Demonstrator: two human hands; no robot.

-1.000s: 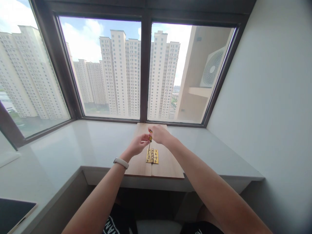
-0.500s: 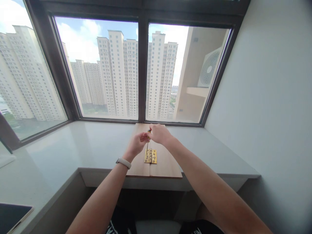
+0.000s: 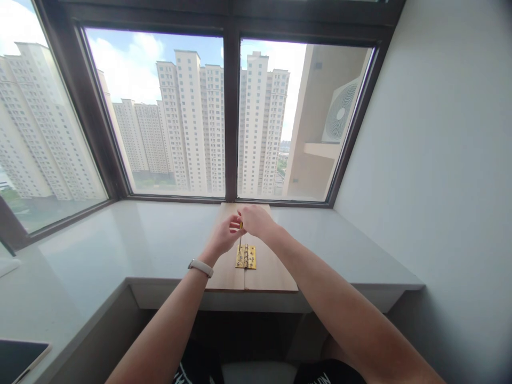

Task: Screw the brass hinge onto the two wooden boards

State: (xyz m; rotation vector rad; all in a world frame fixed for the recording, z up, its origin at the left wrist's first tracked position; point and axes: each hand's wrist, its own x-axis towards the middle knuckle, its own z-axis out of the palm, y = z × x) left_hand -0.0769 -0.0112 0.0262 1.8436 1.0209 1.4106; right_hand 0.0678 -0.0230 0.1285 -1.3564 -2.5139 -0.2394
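A gold-coloured hinge [image 3: 250, 257] lies across the seam between two light wooden boards [image 3: 272, 276], with several screws in its leaves. Above its left leaf stands a screwdriver [image 3: 240, 226], its thin shaft running down to the upper part of that leaf. My right hand [image 3: 256, 218] is closed round the top of the yellow-and-black handle. Just left of it, my left hand [image 3: 227, 233] pinches the screwdriver lower down, fingers curled. Whether the tip sits in a screw is too small to tell.
The boards lie on a white windowsill counter [image 3: 160, 240] whose front edge drops off towards my knees. A dark-framed window [image 3: 231, 133] rises behind, and a white wall [image 3: 432, 160] stands on the right. At lower left is a dark-screened flat device [image 3: 22, 357].
My right hand has shifted slightly left and now covers the top of the screwdriver handle. My left hand still holds near the same spot. The whole view has moved a little.
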